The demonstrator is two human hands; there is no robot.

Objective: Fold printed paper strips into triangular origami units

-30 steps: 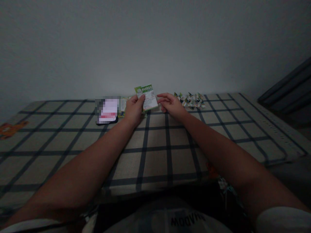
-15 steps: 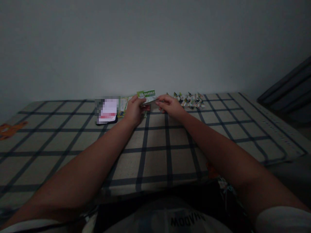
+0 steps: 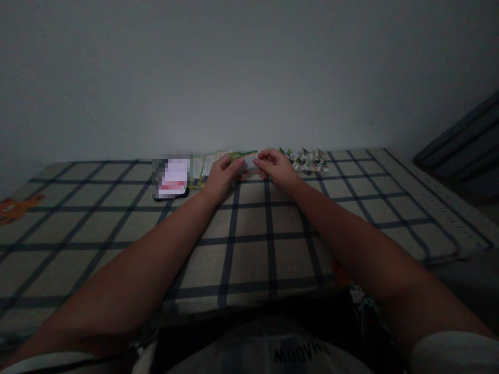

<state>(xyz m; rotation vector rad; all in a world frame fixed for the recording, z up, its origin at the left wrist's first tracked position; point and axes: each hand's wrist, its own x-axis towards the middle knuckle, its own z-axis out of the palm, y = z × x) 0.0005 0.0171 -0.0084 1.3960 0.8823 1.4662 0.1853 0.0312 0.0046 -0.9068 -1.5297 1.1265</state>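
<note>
Between both hands, above the far part of the table, is a small green-and-white printed paper piece (image 3: 248, 162). My left hand (image 3: 223, 175) pinches its left end, thumb on the face toward me. At its right end, my right hand (image 3: 277, 167) has thumb and fingertips closed on the edge. Small lines of print show on the near face; the far face is hidden. Flat printed green-and-yellow sheets (image 3: 200, 169) lie just left of my left hand. Right of my right hand is a pile of small folded pieces (image 3: 310, 162), white, green and dark.
A phone (image 3: 171, 179) with a lit, blurred screen lies left of the sheets. The checked tablecloth (image 3: 249, 265) covers the table, which meets a plain wall (image 3: 249, 78). An orange shape (image 3: 19, 208) is at the far left; dark striped fabric (image 3: 468, 145) hangs at right.
The paper piece has moved slightly right and down and turned, so small print now faces me. My right hand has closed in on its right end. My left hand has shifted right.
</note>
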